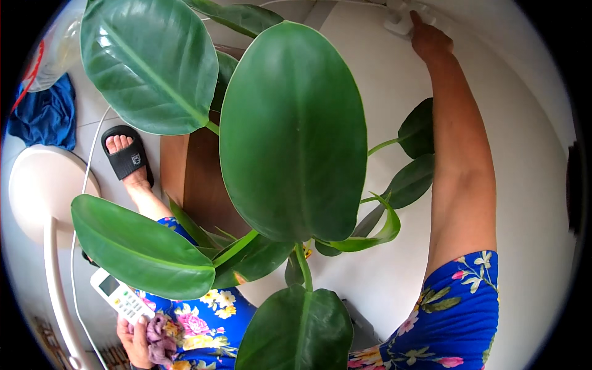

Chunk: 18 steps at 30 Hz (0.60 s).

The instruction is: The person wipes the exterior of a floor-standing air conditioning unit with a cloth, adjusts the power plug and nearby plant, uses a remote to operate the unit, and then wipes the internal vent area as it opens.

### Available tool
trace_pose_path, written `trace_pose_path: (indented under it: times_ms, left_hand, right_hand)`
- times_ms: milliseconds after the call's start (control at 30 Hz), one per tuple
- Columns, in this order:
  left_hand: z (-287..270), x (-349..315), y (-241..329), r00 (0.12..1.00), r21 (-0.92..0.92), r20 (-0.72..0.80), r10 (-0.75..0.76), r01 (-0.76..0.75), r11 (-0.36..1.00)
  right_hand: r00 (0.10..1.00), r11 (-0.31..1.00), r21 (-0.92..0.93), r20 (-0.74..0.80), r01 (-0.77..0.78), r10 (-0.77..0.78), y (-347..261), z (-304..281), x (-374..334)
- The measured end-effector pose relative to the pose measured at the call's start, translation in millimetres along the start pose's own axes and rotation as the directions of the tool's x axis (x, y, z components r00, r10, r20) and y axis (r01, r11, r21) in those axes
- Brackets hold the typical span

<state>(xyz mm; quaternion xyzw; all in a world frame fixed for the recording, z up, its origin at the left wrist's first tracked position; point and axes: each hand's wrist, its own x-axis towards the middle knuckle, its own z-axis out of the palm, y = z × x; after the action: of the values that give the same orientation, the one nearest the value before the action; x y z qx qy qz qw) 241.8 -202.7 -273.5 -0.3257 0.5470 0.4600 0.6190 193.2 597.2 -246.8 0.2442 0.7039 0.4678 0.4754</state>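
My left hand (137, 340), low at the left, is closed round a white remote control (123, 296) with a small dark screen. A crumpled purple cloth (161, 338) lies against the same hand, partly in its grasp. At the top right, my right arm reaches far out along the white wall. The index finger of my right hand (431, 41) is stretched out onto a white plug or socket block (401, 22); the other fingers are bent and partly hidden. Large green leaves of a potted plant (293, 129) fill the middle and hide much of what lies behind.
Behind the leaves stands a brown wooden piece or planter (206, 179). A white round-based stand (46, 185) with a curved pole is at the left, and a white cord (83, 185) runs past it. Nearby lie a blue cloth (46, 117) and my foot in a black slide (128, 157).
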Motion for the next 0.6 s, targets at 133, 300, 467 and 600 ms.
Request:
trace_pose_path:
  times_ms: [133, 300, 467, 600]
  left_hand:
    - [1, 1, 2, 1.0, -0.012, -0.015, 0.002, -0.002, 1.0]
    - [1, -1, 8, 0.999, -0.038, -0.039, 0.003, -0.004, 0.999]
    - [-7, 1, 1, 0.999, 0.016, -0.009, 0.052, -0.051, 0.999]
    - [-5, 1, 3, 0.999, 0.012, -0.004, 0.035, -0.035, 0.999]
  right_hand:
    - [1.0, 0.999, 0.04, 0.008, -0.016, 0.015, -8, -4, 5]
    - [0.997, 0.994, 0.077, 0.03, -0.074, 0.072, -13, -3, 9]
    - [0.999, 0.995, 0.092, 0.032, -0.044, 0.041, -16, -3, 1]
    - [0.999, 0.994, 0.109, 0.035, -0.032, 0.029, -19, -5, -7]
